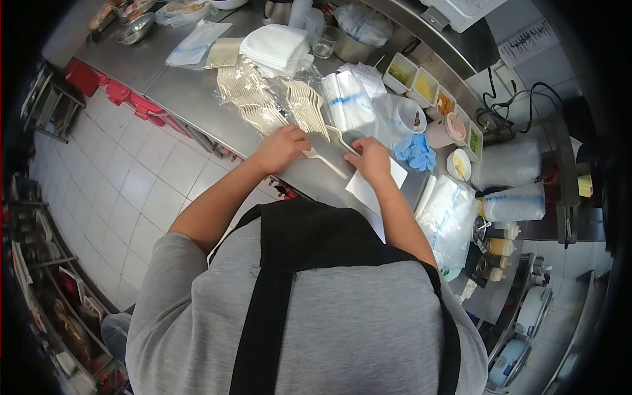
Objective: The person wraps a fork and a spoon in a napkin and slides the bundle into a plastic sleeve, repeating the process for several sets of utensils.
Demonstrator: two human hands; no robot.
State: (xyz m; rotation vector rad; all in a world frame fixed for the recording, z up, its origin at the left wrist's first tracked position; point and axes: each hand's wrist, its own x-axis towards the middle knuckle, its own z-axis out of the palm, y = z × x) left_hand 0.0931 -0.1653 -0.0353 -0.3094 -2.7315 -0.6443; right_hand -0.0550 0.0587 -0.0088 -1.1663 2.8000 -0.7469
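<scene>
Cutlery (249, 91) mostly sits bundled; two pieces (329, 164) (340, 137) are out. I have left hand (282, 149) and right hand (370, 160) each pinching one.

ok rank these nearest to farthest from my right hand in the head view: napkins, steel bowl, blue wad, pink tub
From your right hand:
1. Blue wad, just to its right
2. Pink tub, farther right
3. Napkins, ahead and left
4. Steel bowl, far left
</scene>
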